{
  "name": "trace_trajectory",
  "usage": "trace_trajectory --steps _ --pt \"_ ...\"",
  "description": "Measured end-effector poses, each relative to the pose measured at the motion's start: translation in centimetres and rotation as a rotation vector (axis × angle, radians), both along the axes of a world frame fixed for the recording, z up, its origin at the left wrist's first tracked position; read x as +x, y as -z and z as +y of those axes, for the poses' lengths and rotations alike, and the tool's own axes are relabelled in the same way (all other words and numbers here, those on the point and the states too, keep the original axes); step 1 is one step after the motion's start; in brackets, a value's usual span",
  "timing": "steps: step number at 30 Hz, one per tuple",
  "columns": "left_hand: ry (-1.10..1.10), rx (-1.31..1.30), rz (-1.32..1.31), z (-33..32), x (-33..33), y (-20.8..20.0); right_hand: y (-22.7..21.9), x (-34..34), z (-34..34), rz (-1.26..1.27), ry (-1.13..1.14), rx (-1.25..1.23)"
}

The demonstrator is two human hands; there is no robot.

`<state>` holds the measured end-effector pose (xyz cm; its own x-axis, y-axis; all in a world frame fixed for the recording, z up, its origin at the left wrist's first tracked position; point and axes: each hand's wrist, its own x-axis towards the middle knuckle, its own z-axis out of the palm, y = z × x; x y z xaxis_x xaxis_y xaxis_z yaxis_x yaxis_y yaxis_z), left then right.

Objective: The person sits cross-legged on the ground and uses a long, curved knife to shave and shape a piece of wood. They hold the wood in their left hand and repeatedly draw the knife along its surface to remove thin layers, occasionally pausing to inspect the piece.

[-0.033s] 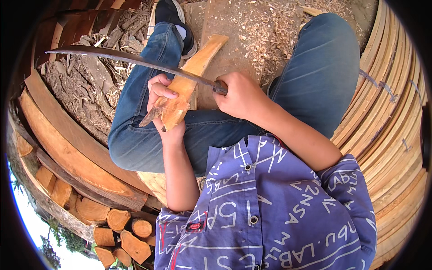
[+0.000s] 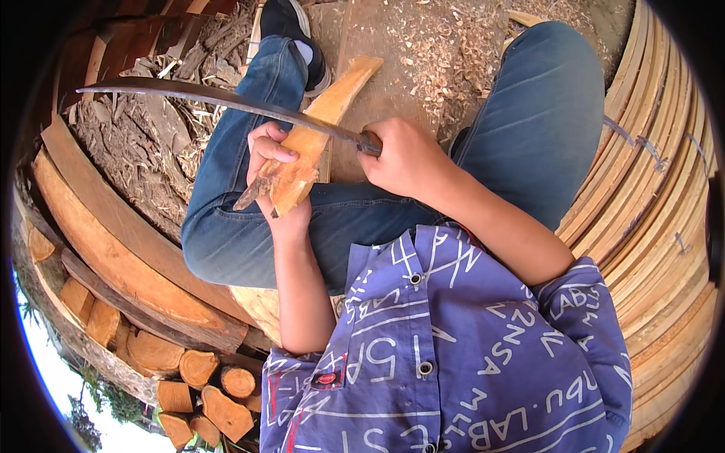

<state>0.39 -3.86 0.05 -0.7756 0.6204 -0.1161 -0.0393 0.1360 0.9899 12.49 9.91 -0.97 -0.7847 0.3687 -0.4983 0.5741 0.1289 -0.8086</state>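
Observation:
My left hand (image 2: 269,156) is closed around the near, ragged end of a split piece of yellowish wood (image 2: 341,97). The wood slants up and away to the right, and its near end is rough with darker, bark-like bits. In my right hand (image 2: 404,155) is the handle of a machete, its long, dark, slightly curved blade (image 2: 204,93) pointing left. The blade lies across the wood just beyond my left fingers; whether its edge bites into the wood I cannot tell. Most of the handle is hidden in my right fist.
My bent legs in jeans (image 2: 540,113) frame the work. Wood shavings (image 2: 445,68) litter the ground ahead, and bark scraps (image 2: 132,143) lie at the left. Long bundled strips of wood (image 2: 657,204) curve along the right. Cut logs (image 2: 226,414) are stacked at the lower left.

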Motion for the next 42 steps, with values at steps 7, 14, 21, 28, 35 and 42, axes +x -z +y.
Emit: trace_trajectory --steps 7,14,21,28,35,42 --pt "-0.006 -0.018 0.116 0.7 0.8 0.5 -1.4 0.3 0.6 0.129 0.068 0.065" --pt "-0.001 -0.038 0.132 2.2 1.5 -0.6 0.4 1.7 1.7 -0.051 0.019 0.138" --pt "0.038 -0.069 0.266 2.7 2.2 -1.0 -0.4 1.5 1.8 -0.042 0.054 0.085" --pt "0.04 -0.089 0.257 2.9 2.5 -1.2 4.3 3.0 3.6 -0.208 0.2 -0.005" --pt "0.059 -0.086 0.252 3.2 1.6 -1.1 2.1 2.5 2.1 0.048 0.144 0.052" --pt "-0.004 -0.068 0.129 3.0 1.3 -1.2 5.1 2.7 3.5 -0.126 0.225 -0.035"
